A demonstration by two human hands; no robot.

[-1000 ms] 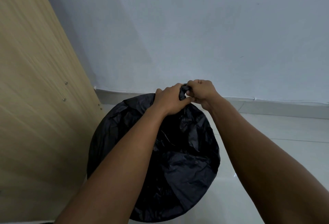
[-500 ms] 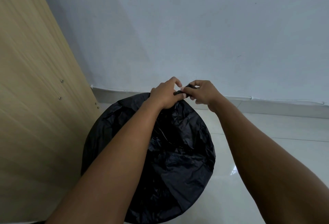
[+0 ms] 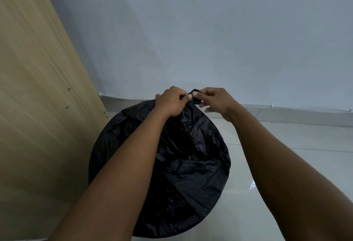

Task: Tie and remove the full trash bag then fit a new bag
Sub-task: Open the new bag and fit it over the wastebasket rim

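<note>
Occupying the near centre of the floor (image 3: 271, 166): one black bag (image 3: 193, 173), round in outline, plastic crumpled, its top gathered to a neck at the far side. Any bin beneath is hidden by the plastic.

Edges and room:
- Left: wooden panel (image 3: 38, 106), upright, with small screws (image 3: 68, 88) near its far edge. The bag's left edge lies just beside it; contact cannot be told.
- Far: grey wall (image 3: 210, 30) with a baseboard (image 3: 286, 112) along its foot, close behind the neck.
- Right: pale glossy tiled floor, open from the bag's right edge to the frame edge.
- Near: both forearms cross above the bag, the left one covering part of its middle.

Hands:
- Left hand (image 3: 170, 101): knuckles up, fingers curled, grip closed round the gathered plastic just below the neck.
- Right hand (image 3: 217, 102): touching the left at the fingertips; thumb and forefinger pinch the twisted tip (image 3: 196, 92) of the neck, the remaining fingers loosely bent below and holding nothing.

Both wrists are raised above the bag's far rim, and the plastic is drawn up taut from there to the grip.
</note>
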